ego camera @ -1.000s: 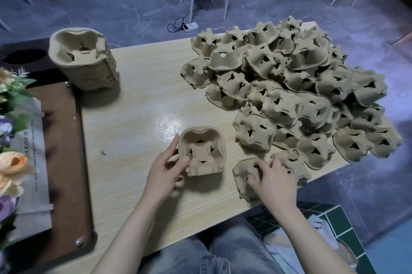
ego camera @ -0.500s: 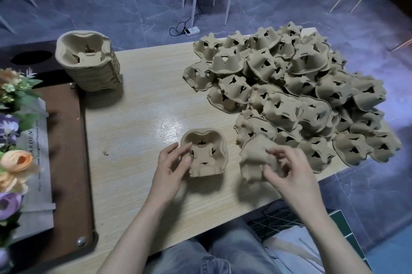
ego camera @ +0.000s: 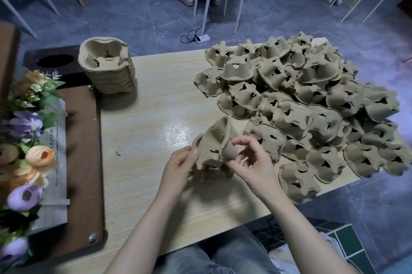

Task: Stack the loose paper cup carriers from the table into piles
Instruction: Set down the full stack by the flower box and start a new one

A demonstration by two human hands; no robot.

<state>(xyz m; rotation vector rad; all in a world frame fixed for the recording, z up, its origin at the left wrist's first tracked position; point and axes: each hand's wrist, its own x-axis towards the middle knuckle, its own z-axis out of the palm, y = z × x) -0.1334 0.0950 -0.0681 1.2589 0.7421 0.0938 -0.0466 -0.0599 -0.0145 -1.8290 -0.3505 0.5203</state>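
Near the tabletop's (ego camera: 156,99) front edge, the left hand (ego camera: 178,167) and right hand (ego camera: 256,166) both pinched a tilted paper cup carrier (ego camera: 214,144) by its rim. It looked light, stiff but crushable; rims seemed the safest hold. A loose heap (ego camera: 312,106) lay right.

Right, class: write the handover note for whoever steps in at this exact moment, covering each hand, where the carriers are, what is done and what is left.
Left hand: grips the near-left edge of a tilted carrier.
Right hand: fingers pinch the same carrier's right side, above the small started pile on the table.
Done: one tall pile stands at the far-left corner.
Left: seat the held carrier on the small pile, then work through the big loose heap on the right.
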